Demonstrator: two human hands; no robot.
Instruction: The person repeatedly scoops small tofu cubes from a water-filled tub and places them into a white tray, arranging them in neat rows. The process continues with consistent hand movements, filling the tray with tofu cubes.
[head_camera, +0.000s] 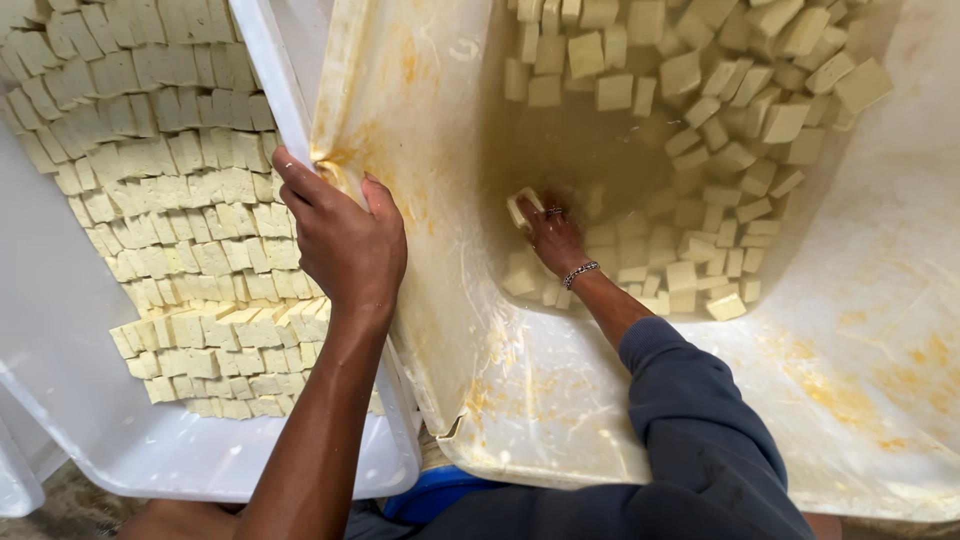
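Left hand (345, 245) gripping stained plastic tub rim (335, 165); right hand (550, 235) pinching pale tofu cube (522, 207) underwater.

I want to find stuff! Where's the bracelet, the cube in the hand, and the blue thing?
bracelet (581, 271), head view, its beads on the wrist
cube (521, 206), head view, its pale top
blue thing (432, 494), head view, its curved edge

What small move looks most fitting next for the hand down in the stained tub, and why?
Probably lift the right hand out of the cloudy liquid with the pale cube it grips and carry it to the white tray, where cubes already lie in rows. The left hand grips the stained tub rim beside that tray.
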